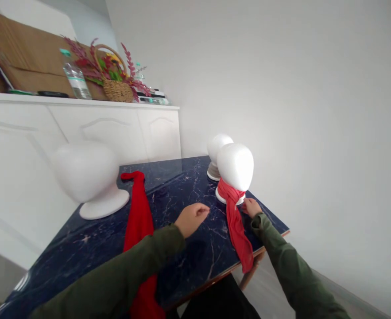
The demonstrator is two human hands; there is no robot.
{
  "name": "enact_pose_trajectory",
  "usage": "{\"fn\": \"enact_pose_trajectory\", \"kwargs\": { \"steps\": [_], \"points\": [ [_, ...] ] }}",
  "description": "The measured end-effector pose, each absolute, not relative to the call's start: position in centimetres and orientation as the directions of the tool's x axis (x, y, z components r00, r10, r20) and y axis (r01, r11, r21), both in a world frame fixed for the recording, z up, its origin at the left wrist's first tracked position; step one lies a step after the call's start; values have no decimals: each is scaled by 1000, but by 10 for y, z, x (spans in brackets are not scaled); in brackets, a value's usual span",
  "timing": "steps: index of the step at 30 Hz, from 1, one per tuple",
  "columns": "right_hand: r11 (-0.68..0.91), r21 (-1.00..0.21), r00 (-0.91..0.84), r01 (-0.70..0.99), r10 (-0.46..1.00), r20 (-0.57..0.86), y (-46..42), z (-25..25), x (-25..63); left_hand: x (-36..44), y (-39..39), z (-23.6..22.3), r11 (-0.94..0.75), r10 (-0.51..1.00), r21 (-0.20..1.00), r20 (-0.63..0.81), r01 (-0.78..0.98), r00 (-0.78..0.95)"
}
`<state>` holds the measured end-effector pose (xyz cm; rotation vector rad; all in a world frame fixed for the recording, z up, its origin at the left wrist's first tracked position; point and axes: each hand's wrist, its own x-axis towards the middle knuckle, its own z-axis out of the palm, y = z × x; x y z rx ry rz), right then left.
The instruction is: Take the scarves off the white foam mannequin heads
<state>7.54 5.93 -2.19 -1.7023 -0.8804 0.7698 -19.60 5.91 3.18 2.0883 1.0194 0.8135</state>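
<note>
The red scarf you are working on is wrapped around the neck of the nearer white foam head, near the right edge of the dark marbled table, and its loose tail runs down across the tabletop and hangs over the front edge. Your right hand sits just beside the head's base, touching the scarf where it leaves the neck, fingers curled in (whether they pinch the cloth I cannot tell). Your left hand hovers over the table a little to the left of the tail, loosely curled and holding nothing. Behind the wrapped head stands a second, bare foam head. Further left, a second red scarf lies stretched along the table, passing under your left sleeve, and beyond it a larger foam head stands near the white cabinet.
</note>
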Motion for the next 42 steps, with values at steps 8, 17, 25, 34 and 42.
{"fn": "enact_pose_trajectory", "kwargs": {
  "steps": [8, 17, 25, 34, 42],
  "points": [
    [-220, -975, 240, 28, 948, -207, 61, -38, 56, -34, 102, 3, -182, 982, 866, 136, 465, 132],
    [-263, -949, 153, -171, 945, -290, 74, -40, 68, -9, 106, -6, -8, 981, 824, 116, 567, -155],
    [-229, -916, 98, -329, 956, -275, 60, -36, 57, -39, 93, 4, -157, 982, 786, 188, 598, 10],
    [-311, -762, -9, -568, 928, -373, 24, -30, -14, -126, 30, 7, -242, 970, 772, 205, 588, 131],
    [-396, -733, -52, -553, 894, -445, 15, -18, -46, -185, 12, 16, -235, 969, 721, 228, 651, 98]
  ]
}}
